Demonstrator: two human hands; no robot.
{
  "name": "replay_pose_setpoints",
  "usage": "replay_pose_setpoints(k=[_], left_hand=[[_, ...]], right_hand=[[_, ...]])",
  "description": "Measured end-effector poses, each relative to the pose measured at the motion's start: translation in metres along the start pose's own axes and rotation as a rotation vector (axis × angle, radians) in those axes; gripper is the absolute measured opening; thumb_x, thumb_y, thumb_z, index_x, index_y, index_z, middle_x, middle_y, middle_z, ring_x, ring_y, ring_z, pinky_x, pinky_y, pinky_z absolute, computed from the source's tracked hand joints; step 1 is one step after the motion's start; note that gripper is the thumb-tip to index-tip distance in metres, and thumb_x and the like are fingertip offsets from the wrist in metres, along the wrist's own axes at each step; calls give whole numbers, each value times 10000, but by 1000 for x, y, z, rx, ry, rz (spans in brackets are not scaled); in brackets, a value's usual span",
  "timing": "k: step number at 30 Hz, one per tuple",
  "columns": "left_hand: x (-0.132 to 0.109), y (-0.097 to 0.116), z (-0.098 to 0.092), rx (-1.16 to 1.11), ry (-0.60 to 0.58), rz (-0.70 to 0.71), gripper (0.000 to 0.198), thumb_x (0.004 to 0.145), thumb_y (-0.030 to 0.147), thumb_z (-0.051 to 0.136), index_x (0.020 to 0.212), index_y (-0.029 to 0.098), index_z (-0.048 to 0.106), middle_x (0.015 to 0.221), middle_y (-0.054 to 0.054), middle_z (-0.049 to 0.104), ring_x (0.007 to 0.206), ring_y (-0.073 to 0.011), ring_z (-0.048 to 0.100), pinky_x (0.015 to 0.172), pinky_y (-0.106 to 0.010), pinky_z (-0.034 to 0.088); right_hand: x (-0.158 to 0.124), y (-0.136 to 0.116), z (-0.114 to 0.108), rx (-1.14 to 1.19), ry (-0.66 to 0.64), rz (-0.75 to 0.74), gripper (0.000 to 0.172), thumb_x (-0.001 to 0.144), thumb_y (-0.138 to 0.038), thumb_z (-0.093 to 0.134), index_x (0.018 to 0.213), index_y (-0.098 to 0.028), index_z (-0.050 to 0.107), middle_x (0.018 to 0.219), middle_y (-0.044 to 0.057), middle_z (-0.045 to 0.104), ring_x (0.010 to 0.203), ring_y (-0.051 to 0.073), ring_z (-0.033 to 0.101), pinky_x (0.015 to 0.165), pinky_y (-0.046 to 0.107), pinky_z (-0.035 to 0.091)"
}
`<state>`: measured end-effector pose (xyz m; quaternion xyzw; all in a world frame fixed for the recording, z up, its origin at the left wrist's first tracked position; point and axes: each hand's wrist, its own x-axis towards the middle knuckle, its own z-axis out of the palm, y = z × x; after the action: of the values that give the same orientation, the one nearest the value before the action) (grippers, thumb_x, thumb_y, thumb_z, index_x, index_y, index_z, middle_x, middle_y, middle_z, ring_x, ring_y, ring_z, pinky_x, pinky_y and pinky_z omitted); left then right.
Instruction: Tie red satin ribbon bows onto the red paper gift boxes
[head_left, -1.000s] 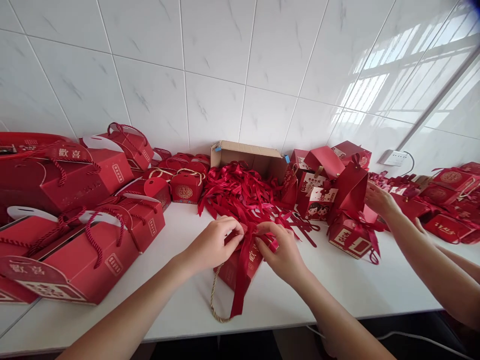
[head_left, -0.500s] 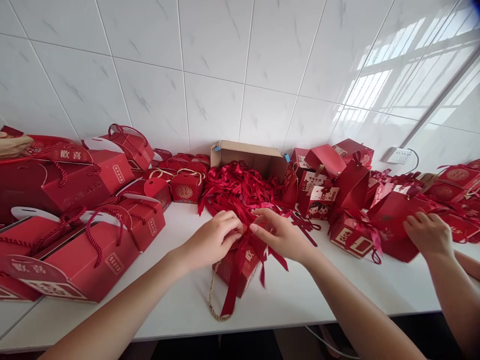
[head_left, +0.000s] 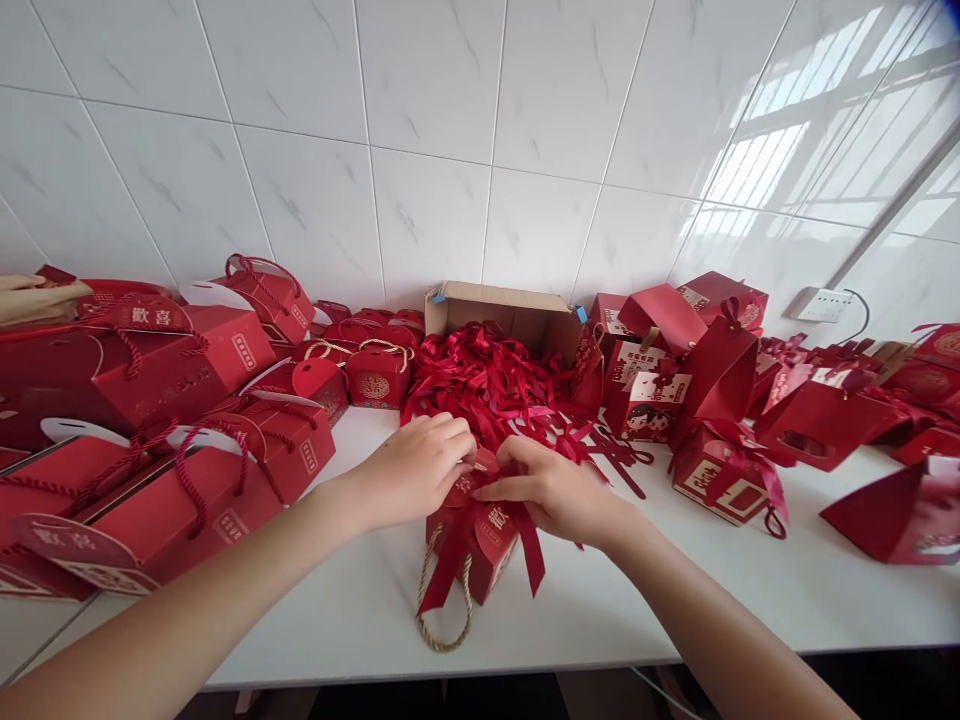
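Observation:
A small red gift box [head_left: 496,562] stands on the table in front of me, red ribbon [head_left: 534,556] draped over its front. A twisted gold cord handle [head_left: 442,646] hangs in a loop at its left side. My left hand [head_left: 421,468] is closed at the box's top left, its fingertips pinched on the ribbon and partly hidden. From the right, my right hand [head_left: 564,490] bends its fingers over the box top, closed on the ribbon, with one finger reaching left. Between the hands shows a red piece with a gold emblem [head_left: 463,488].
Behind the box, loose red ribbons [head_left: 495,370] spill from a cardboard box [head_left: 510,300]. Red cord-handled gift boxes [head_left: 180,510] crowd the left; more gift boxes [head_left: 724,478] stand right. Another person's hand [head_left: 41,300] is at far left. A power strip [head_left: 821,304] is against the wall.
My right hand has come lower and nearer the box top, and the ribbon ends have shifted apart. At the right, another person's hand has left view; a red box now lies nearer the front edge there.

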<state>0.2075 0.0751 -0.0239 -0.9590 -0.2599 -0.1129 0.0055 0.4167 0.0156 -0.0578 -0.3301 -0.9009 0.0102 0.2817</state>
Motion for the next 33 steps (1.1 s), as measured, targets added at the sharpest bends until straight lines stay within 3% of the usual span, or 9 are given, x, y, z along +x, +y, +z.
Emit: replay_pose_setpoints(k=[4, 10, 13, 18, 22, 26, 33], left_hand=[[1, -4, -5, -16, 6, -26, 154, 885, 175, 435, 804, 177, 565, 864, -47, 606, 792, -211, 530, 702, -333, 391], [-1, -11, -1, -488, -56, -122, 170, 909, 263, 440, 994, 238, 586, 1010, -1, 637, 877, -161, 582, 734, -254, 441], [0, -13, 2, -619, -106, -99, 198, 897, 268, 464, 1030, 251, 611, 1079, -9, 623, 949, -163, 589, 775, -244, 454], [5, -11, 0, -664, -111, -18, 44, 823, 229, 553, 792, 206, 574, 928, -8, 599, 881, -155, 573, 820, -251, 448], [6, -12, -6, -654, -178, 7, 24, 811, 232, 559, 820, 212, 569, 943, -13, 569, 894, -162, 557, 835, -261, 449], [2, -17, -5, -639, -257, 60, 155, 757, 172, 607, 899, 230, 591, 1099, -28, 525, 1035, -179, 534, 970, -303, 414], [-2, -20, 12, -727, -84, 55, 110, 806, 178, 560, 895, 214, 613, 1106, -60, 562, 1089, -204, 537, 1006, -359, 409]], right_hand=[[-4, 5, 7, 22, 17, -5, 422, 823, -9, 489, 1068, -261, 722, 929, 73, 534, 829, 168, 532, 646, 276, 489], [-8, 13, 18, 205, 134, 4, 411, 867, -26, 450, 1032, -272, 736, 920, 59, 495, 812, 145, 540, 667, 273, 503], [-8, 13, 20, 225, 160, 4, 392, 861, -28, 459, 1025, -247, 741, 921, 70, 498, 838, 160, 538, 687, 291, 505], [-8, 12, 23, 239, 169, 34, 370, 877, -58, 458, 1000, -256, 745, 932, 72, 507, 852, 168, 531, 715, 315, 511], [-9, 13, 26, 244, 190, 38, 354, 881, -79, 462, 980, -253, 754, 920, 74, 506, 828, 165, 526, 710, 320, 513], [-10, 12, 30, 235, 218, 41, 365, 878, -67, 460, 969, -259, 757, 904, 72, 509, 824, 163, 531, 715, 322, 508], [-11, 12, 33, 245, 240, 56, 357, 895, -85, 454, 976, -267, 750, 918, 68, 508, 835, 163, 534, 727, 327, 515]])
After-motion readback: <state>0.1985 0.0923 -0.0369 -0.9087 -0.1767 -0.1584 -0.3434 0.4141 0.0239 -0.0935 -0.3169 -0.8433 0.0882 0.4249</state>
